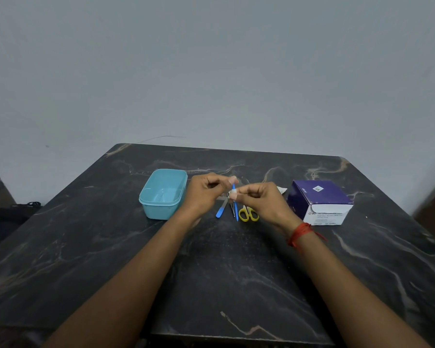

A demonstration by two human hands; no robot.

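Note:
My left hand [206, 194] and my right hand [264, 199] meet above the middle of the dark marble table [224, 272]. Between their fingertips stands a thin blue tool [233, 189], held nearly upright. My left thumb and forefinger pinch its top; my right fingertips pinch a small white piece [234, 196] round its shaft. Below them on the table lie a metal file with a blue handle [221, 209], a thin blue-tipped pick [236, 214] and small yellow-handled scissors [248, 214].
A light blue plastic tub [162, 194] stands open and empty left of my hands. A purple and white box of swabs [320, 202] sits at the right, with a torn white wrapper [281, 189] beside it. A grey wall rises behind the table.

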